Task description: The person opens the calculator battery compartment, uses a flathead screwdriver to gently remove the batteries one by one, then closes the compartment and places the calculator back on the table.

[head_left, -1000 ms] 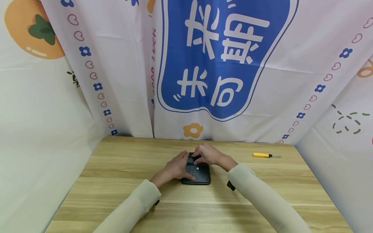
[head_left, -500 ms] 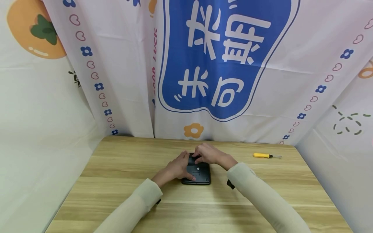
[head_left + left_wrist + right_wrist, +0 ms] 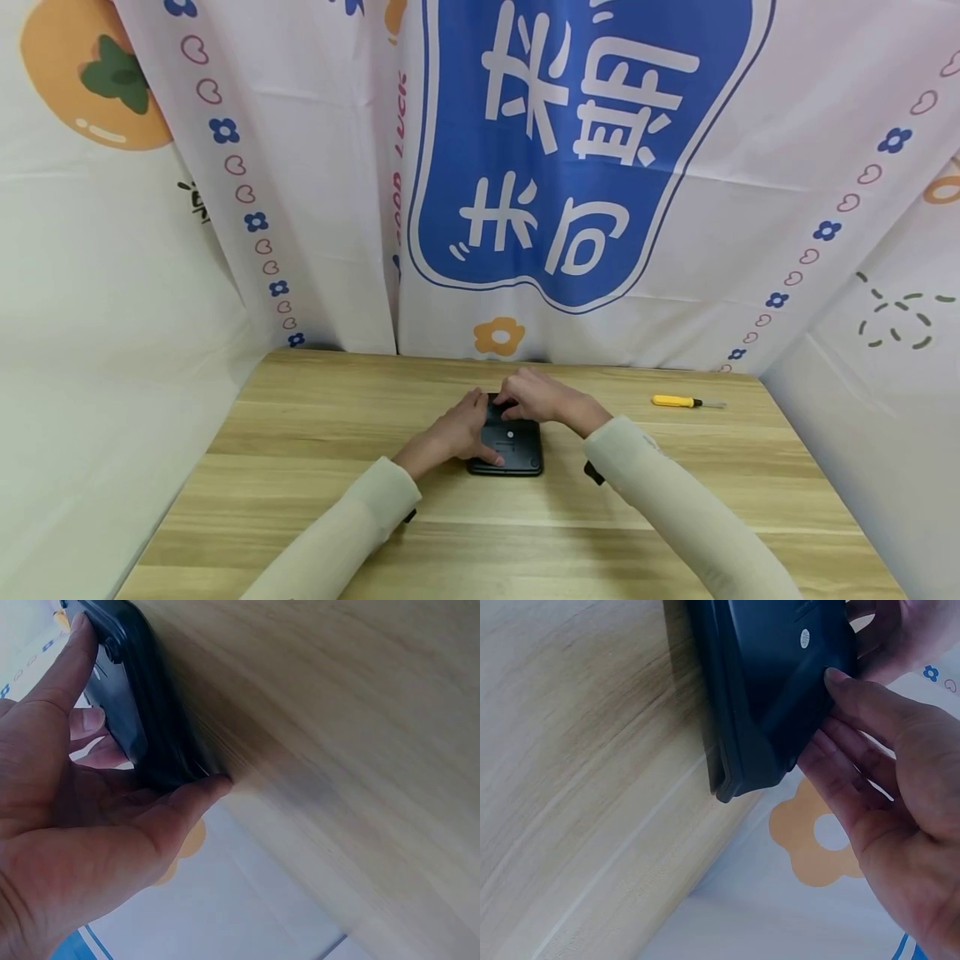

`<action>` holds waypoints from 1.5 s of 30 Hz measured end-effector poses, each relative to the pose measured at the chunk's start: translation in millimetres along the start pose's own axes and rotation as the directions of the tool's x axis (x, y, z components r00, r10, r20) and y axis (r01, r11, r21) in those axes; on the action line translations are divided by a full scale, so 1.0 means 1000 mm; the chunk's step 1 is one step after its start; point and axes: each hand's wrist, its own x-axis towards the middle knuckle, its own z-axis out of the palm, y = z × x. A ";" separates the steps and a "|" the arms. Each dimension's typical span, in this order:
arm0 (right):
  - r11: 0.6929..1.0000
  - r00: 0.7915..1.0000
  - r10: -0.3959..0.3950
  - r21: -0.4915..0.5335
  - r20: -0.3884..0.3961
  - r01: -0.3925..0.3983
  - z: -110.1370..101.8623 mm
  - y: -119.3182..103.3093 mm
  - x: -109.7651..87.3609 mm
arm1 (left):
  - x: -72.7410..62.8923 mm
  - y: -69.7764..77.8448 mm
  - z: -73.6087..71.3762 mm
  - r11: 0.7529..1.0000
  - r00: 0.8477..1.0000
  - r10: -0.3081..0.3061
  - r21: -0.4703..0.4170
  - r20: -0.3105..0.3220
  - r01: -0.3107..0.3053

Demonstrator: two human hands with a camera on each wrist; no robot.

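A black desk calculator [image 3: 519,454] lies face down on the wooden table, with a small round white sticker on its back. My left hand [image 3: 456,430] grips its left side, the thumb on the back near the front edge. At the far end, my right hand [image 3: 534,395] has curled fingers on the calculator. In the right wrist view, the right hand [image 3: 919,772] sets its thumb on the calculator's back [image 3: 772,682] and its fingers at the raised end. The left wrist view has the left hand [image 3: 82,847] spread along the calculator's edge [image 3: 154,697].
A screwdriver [image 3: 675,401] with a yellow handle lies at the back right of the table [image 3: 315,433]. Behind the table hangs a white printed curtain [image 3: 337,283], and white cloth walls stand at both sides.
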 end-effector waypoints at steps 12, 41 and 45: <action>0.999 1.000 0.023 0.025 0.005 -0.023 -0.002 -0.005 0.004 | 0.001 -0.003 0.000 1.000 1.000 0.012 -0.014 0.023 -0.011; 0.994 0.996 -0.083 -0.077 -0.044 0.079 0.002 -0.003 0.006 | 0.000 -0.003 0.000 1.000 1.000 0.022 -0.010 0.022 -0.021; 0.997 0.995 -0.080 -0.014 -0.052 0.079 0.003 0.001 0.005 | 0.000 -0.003 0.000 1.000 1.000 0.017 -0.013 0.022 -0.017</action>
